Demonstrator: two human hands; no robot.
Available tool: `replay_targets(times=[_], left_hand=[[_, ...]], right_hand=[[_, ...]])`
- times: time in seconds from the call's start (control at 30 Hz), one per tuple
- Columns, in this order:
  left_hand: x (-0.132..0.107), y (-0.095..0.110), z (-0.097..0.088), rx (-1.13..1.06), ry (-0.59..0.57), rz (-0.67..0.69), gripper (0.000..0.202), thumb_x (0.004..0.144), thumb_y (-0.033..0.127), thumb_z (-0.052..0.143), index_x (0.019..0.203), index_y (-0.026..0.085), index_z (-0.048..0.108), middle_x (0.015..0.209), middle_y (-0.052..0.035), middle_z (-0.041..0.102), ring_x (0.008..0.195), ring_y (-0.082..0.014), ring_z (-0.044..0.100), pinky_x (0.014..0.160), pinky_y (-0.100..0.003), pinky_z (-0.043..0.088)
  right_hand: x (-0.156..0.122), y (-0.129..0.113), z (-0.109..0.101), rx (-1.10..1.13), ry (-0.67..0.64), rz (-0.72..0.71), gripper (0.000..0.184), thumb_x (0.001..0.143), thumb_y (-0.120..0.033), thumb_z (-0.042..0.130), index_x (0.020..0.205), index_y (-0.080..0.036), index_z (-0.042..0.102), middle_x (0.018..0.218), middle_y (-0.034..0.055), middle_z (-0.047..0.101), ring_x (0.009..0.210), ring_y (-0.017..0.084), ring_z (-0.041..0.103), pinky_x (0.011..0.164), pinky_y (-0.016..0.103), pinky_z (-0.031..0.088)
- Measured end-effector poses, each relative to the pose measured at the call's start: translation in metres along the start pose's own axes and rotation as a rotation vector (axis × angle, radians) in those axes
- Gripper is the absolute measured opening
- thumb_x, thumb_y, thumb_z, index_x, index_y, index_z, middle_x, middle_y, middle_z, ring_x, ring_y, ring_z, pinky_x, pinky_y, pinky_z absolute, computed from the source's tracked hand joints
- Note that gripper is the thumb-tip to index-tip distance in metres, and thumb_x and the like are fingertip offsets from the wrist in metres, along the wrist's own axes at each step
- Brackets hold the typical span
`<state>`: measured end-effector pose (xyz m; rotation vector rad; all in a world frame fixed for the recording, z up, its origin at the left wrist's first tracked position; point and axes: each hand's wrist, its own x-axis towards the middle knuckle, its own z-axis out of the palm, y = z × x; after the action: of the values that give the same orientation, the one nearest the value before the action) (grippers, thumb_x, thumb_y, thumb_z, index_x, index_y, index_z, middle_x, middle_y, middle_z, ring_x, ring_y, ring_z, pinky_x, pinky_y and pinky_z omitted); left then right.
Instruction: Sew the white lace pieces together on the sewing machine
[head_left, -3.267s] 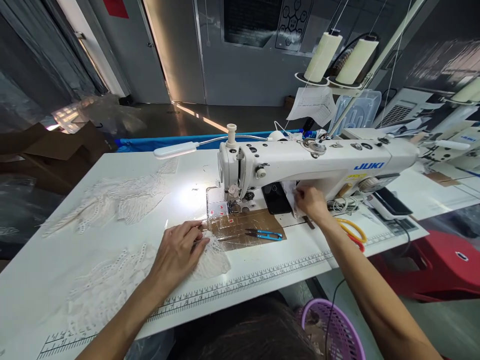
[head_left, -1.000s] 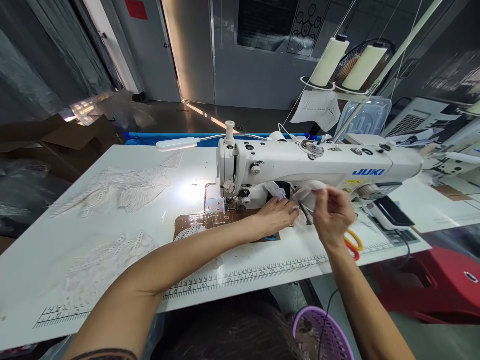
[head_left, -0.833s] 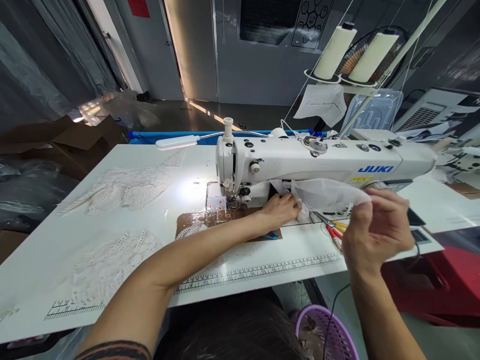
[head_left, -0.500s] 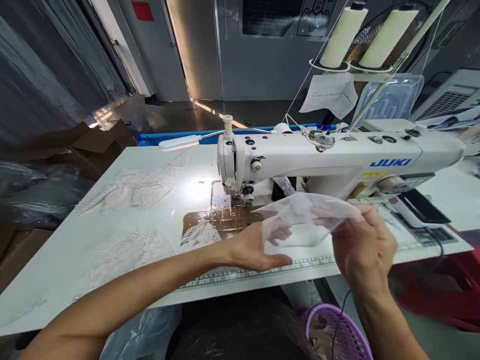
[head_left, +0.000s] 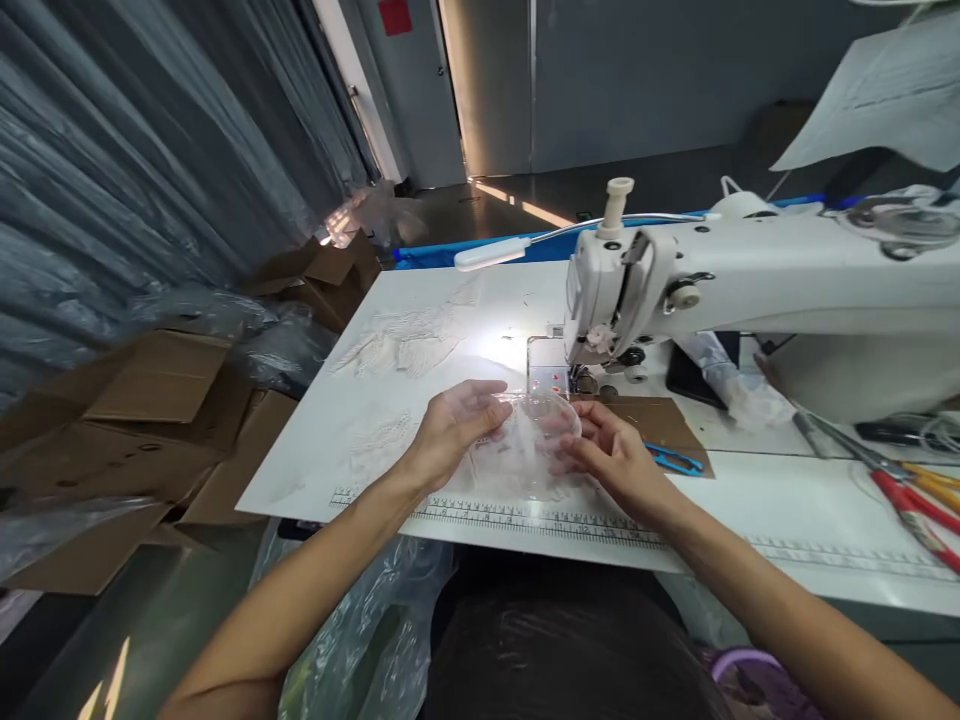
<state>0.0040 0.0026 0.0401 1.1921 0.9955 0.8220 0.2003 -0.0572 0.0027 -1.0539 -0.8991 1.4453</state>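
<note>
A piece of sheer white fabric (head_left: pixel 531 440) is stretched between my two hands, just in front of the sewing machine's (head_left: pixel 757 275) needle area. My left hand (head_left: pixel 457 428) pinches its left edge between thumb and fingers. On the other side, my right hand (head_left: pixel 609 450) grips the curved right edge. Both hands are low over the table, above the printed ruler strip (head_left: pixel 510 518). To the right of my right hand, blue thread snips (head_left: pixel 675 460) lie on a brown board (head_left: pixel 664 415). White lace pieces (head_left: pixel 412 338) rest on the table's left part.
A small lamp (head_left: pixel 491 253) lights the table (head_left: pixel 322 420). Red-handled scissors (head_left: pixel 911 505) and other tools lie at the right. Open cardboard boxes (head_left: pixel 161 385) and plastic bags stand left of the table. A purple basket (head_left: pixel 757 670) is below the front edge.
My view has swung left. The fabric has come down toward the table left of the needle area, and my right hand has moved in closer to my left.
</note>
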Motion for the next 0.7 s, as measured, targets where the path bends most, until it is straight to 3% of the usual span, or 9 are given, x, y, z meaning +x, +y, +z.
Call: replay_targets(times=[0.1,0.3,0.53,0.7], left_hand=[[0.013,0.001,-0.012,-0.05,0.006,-0.004,0.035,0.074,0.031,0.08,0.101,0.013,0.067,0.086,-0.0034,0.067,0.077,-0.0112,0.062,0.074,-0.024,0.051],[0.053,0.009,-0.022,-0.172,0.039,-0.032,0.019,0.088,0.027,0.066,0.094,0.01,0.059,0.106,-0.017,0.07,0.094,-0.0208,0.069,0.089,-0.038,0.055],[0.077,0.011,-0.025,-0.171,-0.016,-0.137,0.05,0.076,0.014,0.075,0.12,0.006,0.052,0.101,-0.0185,0.072,0.094,-0.0242,0.071,0.094,-0.039,0.055],[0.079,0.007,-0.029,-0.161,-0.051,-0.17,0.057,0.077,0.012,0.073,0.127,0.004,0.048,0.1,-0.0184,0.072,0.093,-0.0243,0.072,0.095,-0.04,0.055]], right_hand=[[0.024,0.001,0.013,-0.016,0.028,0.027,0.042,0.065,-0.036,0.081,0.096,-0.021,0.058,0.083,0.0028,0.071,0.071,0.018,0.069,0.057,0.028,0.057],[0.075,0.004,0.035,0.113,0.198,0.038,0.022,0.073,-0.036,0.073,0.075,-0.019,0.058,0.063,0.0025,0.067,0.052,0.015,0.064,0.048,0.028,0.055],[0.096,0.012,0.037,0.152,0.265,-0.028,0.015,0.077,-0.033,0.065,0.08,-0.02,0.059,0.061,0.0032,0.066,0.064,0.021,0.069,0.055,0.035,0.06],[0.096,0.017,0.033,0.167,0.304,-0.047,0.016,0.077,-0.037,0.065,0.081,-0.022,0.059,0.063,0.0035,0.068,0.068,0.023,0.071,0.059,0.037,0.061]])
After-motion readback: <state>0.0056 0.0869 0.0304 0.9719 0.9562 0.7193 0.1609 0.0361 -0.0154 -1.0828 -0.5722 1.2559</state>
